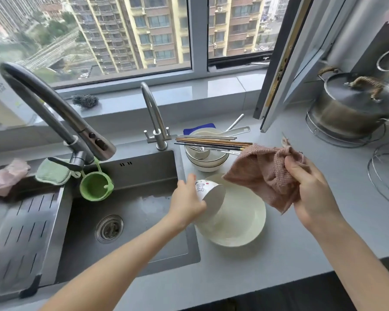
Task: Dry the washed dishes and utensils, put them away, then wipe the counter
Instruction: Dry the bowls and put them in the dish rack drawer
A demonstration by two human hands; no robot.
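Plainly, from the head view, drying looks barely begun. The left hand [188,198] curls its grip round the outside of a small printed bowl [211,194]. The bowl is tipped on its side over the white plate [245,227], mouth turned toward the right hand [310,194], likely so the cloth can reach inside. The right grip pinches a bunched pink dishcloth [263,176], held just beside the bowl and apart from it. Behind, on the counter [279,259] beside the sink [133,176], stacked bowls [206,164] carry chopsticks [211,141] laid across their rim, probably to drain.
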